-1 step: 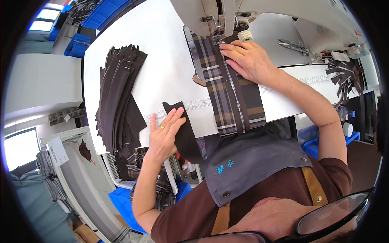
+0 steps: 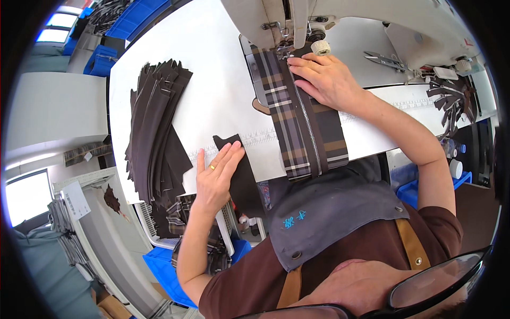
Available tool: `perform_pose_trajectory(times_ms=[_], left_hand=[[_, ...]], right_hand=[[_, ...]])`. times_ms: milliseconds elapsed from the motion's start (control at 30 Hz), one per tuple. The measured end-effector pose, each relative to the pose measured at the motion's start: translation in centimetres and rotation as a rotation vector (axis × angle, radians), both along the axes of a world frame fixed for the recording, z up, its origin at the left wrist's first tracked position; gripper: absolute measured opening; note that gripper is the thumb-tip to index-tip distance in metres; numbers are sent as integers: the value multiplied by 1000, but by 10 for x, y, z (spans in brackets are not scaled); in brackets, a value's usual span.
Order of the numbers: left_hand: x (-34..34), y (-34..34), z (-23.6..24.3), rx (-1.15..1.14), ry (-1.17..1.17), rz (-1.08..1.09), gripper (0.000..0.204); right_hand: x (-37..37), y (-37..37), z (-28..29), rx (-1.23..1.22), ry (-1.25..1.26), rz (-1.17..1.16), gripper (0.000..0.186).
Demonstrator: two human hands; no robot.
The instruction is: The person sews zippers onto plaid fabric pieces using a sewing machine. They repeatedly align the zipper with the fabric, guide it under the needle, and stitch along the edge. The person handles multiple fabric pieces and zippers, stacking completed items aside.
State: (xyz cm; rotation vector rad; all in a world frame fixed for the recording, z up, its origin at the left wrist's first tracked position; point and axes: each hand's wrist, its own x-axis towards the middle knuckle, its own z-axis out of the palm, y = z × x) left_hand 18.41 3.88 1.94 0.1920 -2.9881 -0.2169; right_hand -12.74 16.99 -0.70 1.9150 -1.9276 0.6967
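A plaid fabric panel (image 2: 283, 122) with a metal zipper (image 2: 306, 117) on dark tape lies lengthwise under the sewing machine's presser foot (image 2: 284, 53). My right hand (image 2: 332, 80) rests on the panel's right side, its fingers stretched out flat with the tips beside the zipper near the foot. To the left, my left hand (image 2: 215, 175) lies on a dark fabric strip (image 2: 244, 178), fingers extended and spread, a ring on one. The strip hangs over the table's front edge. My left thumb is mostly hidden.
A pile of dark fabric strips (image 2: 154, 122) lies on the white table (image 2: 212, 69) at left. Scissors (image 2: 385, 60) and a bundle of zipper ends (image 2: 451, 101) are at right. Below the left edge, a white basket (image 2: 226, 234) holds plaid pieces over a blue bin (image 2: 164, 271).
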Motion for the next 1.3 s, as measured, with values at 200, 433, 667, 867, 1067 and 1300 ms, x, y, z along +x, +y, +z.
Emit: perform_pose_trajectory(times_ms=[200,433,667,867,1067,1300], left_hand=[[-100,11,28,-6,429,-69,40],[-160,-15,-4,20,259,-142,41],[-164,-16,-10,59,191,-115,41],[-166,-15,-14,103,217,-83,41],[-166,-18,-20,144,250,-91,43],[-165,-12,-10,146,241,-94,41]], right_hand=[[-2,3,-3,-4,-15,-24,25],[2,3,1,24,-15,-38,26],[1,1,1,-1,-15,-18,28],[-1,2,2,-1,-31,-1,28],[-1,1,3,44,-82,-5,30],[0,1,13,148,-85,-34,40]])
